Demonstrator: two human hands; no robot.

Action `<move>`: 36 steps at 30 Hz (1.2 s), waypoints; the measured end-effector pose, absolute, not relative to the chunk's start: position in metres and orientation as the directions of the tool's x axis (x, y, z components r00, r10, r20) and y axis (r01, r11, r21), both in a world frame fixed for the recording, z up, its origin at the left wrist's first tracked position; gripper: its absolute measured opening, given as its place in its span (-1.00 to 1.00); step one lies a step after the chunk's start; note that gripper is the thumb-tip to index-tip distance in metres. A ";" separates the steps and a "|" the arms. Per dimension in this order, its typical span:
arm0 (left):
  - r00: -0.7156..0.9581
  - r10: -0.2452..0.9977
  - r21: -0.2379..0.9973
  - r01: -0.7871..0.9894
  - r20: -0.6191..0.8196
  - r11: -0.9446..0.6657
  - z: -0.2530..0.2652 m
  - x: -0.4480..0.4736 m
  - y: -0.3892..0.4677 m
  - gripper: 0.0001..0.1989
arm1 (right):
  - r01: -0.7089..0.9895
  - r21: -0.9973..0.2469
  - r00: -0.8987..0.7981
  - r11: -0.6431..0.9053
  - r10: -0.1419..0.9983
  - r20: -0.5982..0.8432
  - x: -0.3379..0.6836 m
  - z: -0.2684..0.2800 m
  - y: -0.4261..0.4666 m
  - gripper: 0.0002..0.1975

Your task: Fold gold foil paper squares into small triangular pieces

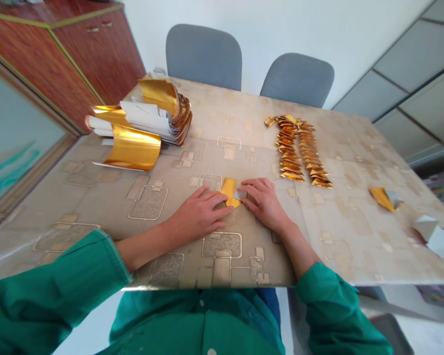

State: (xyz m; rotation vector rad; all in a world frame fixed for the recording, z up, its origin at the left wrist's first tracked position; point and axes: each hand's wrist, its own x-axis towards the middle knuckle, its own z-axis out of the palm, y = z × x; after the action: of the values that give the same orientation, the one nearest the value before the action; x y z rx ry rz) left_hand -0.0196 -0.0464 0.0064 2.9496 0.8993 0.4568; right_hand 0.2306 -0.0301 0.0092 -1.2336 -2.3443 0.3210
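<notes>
A small piece of gold foil paper [229, 187], partly folded with some of its pale back showing, lies on the table in front of me. My left hand [206, 209] rests flat with its fingers stretched out, the fingertips pressing on the paper's left and lower edge. On the other side, my right hand [263, 198] has its fingers bent together at the paper's right edge, at the pale flap. The fingertips of the right hand partly hide that edge.
A thick stack of gold and white paper sheets [144, 118] curls at the back left. Two rows of folded gold pieces [290, 148] stand at the right. Further right lie a loose folded gold piece [383, 198] and crumpled white paper [434, 235]. Two grey chairs [204, 56] stand behind the table.
</notes>
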 end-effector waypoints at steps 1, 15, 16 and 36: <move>0.788 0.546 0.111 0.539 0.283 -0.835 0.006 -0.021 -0.043 -0.70 | 0.704 -0.395 -0.515 0.591 0.807 0.289 0.230 0.010 -0.031 -0.80; 0.718 0.524 0.097 0.545 0.459 -0.833 -0.001 -0.028 -0.016 -0.81 | 0.646 -0.284 -0.662 0.708 0.705 0.252 0.223 0.016 -0.039 -0.81; 0.716 0.524 0.094 0.547 0.461 -0.832 0.000 -0.028 -0.017 -0.79 | 0.638 -0.289 -0.665 0.714 0.700 0.261 0.224 0.016 -0.038 -0.82; 0.739 0.578 0.072 0.593 0.347 -0.802 0.007 -0.027 -0.021 -0.81 | 0.537 -0.388 -0.682 0.749 0.656 0.323 0.243 0.012 -0.029 -0.75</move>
State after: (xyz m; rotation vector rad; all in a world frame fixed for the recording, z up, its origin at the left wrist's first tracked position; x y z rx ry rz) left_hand -0.0274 -0.0207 0.0068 2.9696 1.0006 0.5705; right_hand 0.2428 -0.0294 0.0124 -0.9065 -2.5023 0.3634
